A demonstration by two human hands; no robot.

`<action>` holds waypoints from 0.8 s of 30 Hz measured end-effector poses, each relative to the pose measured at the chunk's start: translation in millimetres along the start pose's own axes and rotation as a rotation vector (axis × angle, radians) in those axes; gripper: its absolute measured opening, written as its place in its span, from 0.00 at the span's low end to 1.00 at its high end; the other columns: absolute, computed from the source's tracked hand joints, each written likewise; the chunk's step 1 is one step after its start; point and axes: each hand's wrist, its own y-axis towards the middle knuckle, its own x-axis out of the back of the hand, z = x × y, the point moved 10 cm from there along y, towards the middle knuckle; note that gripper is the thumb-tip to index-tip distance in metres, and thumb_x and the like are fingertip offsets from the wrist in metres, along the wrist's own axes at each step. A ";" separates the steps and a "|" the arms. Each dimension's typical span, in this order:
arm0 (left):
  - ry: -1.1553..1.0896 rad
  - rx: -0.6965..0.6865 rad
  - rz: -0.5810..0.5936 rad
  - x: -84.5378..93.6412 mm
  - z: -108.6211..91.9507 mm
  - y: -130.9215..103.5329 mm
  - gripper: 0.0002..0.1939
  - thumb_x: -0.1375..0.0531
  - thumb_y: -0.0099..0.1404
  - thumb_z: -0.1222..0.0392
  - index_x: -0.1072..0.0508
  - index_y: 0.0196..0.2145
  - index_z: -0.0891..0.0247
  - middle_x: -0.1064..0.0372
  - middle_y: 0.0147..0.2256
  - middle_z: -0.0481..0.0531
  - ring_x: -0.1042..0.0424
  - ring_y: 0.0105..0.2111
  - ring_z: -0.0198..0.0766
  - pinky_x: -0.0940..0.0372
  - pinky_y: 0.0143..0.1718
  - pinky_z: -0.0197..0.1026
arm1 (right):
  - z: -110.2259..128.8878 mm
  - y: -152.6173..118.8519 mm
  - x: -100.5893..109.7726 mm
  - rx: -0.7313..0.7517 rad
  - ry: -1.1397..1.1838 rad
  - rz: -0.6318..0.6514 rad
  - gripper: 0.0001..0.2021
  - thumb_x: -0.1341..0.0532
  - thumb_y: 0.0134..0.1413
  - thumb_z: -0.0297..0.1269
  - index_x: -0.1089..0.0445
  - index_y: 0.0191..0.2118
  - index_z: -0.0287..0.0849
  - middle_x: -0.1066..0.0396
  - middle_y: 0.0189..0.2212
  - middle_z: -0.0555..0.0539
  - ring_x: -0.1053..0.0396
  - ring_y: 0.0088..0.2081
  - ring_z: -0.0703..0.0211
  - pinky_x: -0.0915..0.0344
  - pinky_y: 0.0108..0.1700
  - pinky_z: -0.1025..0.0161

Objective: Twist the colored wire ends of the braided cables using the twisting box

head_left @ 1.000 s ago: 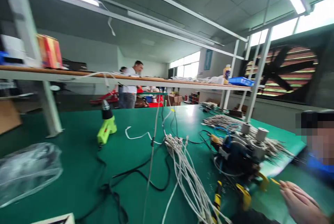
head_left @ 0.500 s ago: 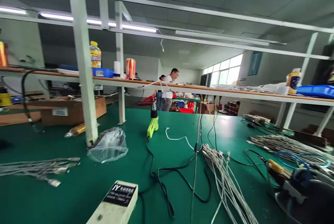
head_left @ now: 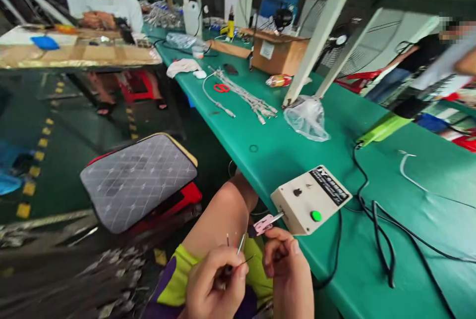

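Thin wire ends stick up from the pinched fingers of my left hand, spreading apart above the thumb and forefinger. Close by on the right, my right hand has its fingers curled together; what it may hold is too small to make out. Its forefinger is beside a pink and black piece, which sits on a metal rod coming out of a cream control box. That box has a black knob and a green button and rests at the edge of the green table.
Black cables run right of the box. Farther back are a plastic bag, grey cables, red scissors and a carton. A cushioned stool stands left; a person in white is beyond.
The view has swung left and down, from the shelf and table to my lap. Both hands have come into view, the left with wires.
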 end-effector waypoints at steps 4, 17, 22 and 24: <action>-0.003 -0.043 0.049 -4.4 7.7 16.5 0.10 0.37 0.75 0.72 0.27 0.44 0.56 0.23 0.30 0.43 0.25 0.21 0.30 0.31 0.23 0.27 | 4.0 14.4 -0.5 0.006 0.035 0.031 0.24 0.32 0.73 0.61 0.19 0.36 0.44 0.30 0.24 0.51 0.38 0.26 0.59 0.35 0.28 0.66; -0.011 0.111 0.080 -7.5 32.5 20.0 0.12 0.38 0.73 0.73 0.28 0.44 0.55 0.26 0.31 0.42 0.29 0.22 0.28 0.35 0.24 0.26 | -12.8 12.4 -31.7 -0.209 0.283 0.090 0.19 0.25 0.69 0.55 0.13 0.53 0.45 0.32 0.22 0.52 0.37 0.24 0.64 0.34 0.30 0.69; -0.029 0.122 0.049 -6.3 31.3 21.6 0.12 0.38 0.72 0.74 0.27 0.43 0.55 0.25 0.30 0.42 0.28 0.22 0.28 0.33 0.24 0.26 | -23.2 11.3 -30.3 -0.252 0.334 0.079 0.18 0.25 0.70 0.54 0.13 0.53 0.47 0.36 0.16 0.54 0.41 0.21 0.65 0.35 0.29 0.69; -0.030 0.117 0.053 -8.2 29.0 22.8 0.12 0.37 0.71 0.74 0.27 0.42 0.56 0.25 0.29 0.42 0.29 0.21 0.28 0.34 0.23 0.25 | -28.0 10.6 -25.8 -0.256 0.327 0.064 0.17 0.24 0.69 0.53 0.13 0.52 0.47 0.37 0.15 0.54 0.42 0.21 0.65 0.36 0.29 0.70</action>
